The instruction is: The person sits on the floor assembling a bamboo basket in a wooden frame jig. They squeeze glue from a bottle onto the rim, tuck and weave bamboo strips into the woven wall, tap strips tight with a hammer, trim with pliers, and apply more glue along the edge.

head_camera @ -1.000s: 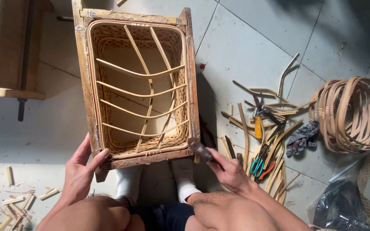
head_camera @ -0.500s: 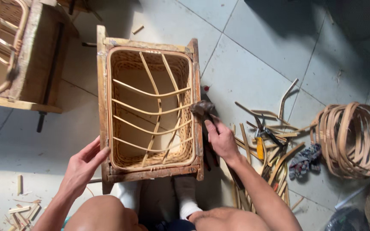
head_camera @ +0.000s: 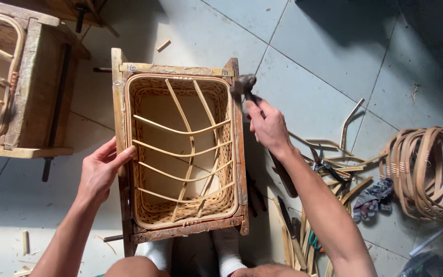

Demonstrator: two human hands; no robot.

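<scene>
basket of pale woven rattan, rectangular and crossed by curved cane ribs, sits inside a worn brown wooden frame at the centre of the frame, on grey floor tiles. the left hand lies open against the frame's left rail, fingers spread and thumb touching the rim, not closed around anything. the right hand is wrapped tight around the handle of a small dark-headed hammer, whose head hovers just beside the frame's upper right corner. feet in white socks show at the lower edge under the frame. a second wooden frame stands at upper left. loose cane strips and hand tools litter the lower right, near a coil of bent rattan hoops at far right.
</scene>
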